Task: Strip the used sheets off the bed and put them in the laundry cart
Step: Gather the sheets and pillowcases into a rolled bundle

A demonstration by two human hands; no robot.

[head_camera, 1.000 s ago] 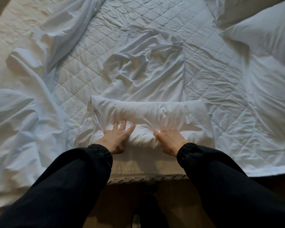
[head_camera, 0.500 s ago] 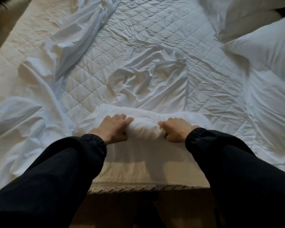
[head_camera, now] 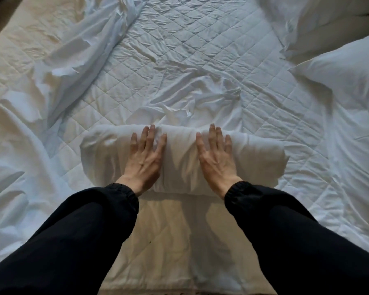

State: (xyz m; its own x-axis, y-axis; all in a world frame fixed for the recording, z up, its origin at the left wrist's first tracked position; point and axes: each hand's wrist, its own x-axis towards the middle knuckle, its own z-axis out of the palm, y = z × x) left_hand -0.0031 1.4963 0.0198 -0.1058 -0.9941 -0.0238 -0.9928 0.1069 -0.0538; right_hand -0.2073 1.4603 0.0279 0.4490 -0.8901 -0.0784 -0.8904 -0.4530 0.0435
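A thick roll of white sheet (head_camera: 179, 162) lies across the bed in front of me, with crumpled loose sheet (head_camera: 196, 99) trailing from its far side. My left hand (head_camera: 145, 158) rests flat on the roll's left half, fingers straight and spread. On the right half lies my right hand (head_camera: 216, 158), flat in the same way. Both arms wear black sleeves. No laundry cart is in view.
The quilted mattress pad (head_camera: 200, 39) is bare in the middle and far part. More rumpled white sheet (head_camera: 68, 67) is heaped along the left side. Two white pillows (head_camera: 345, 73) lie at the right. The bed's near edge (head_camera: 179, 291) is at the bottom.
The roll has moved farther onto the bed and grown thicker. My hands went from curled on its near side to flat on top with straight fingers.
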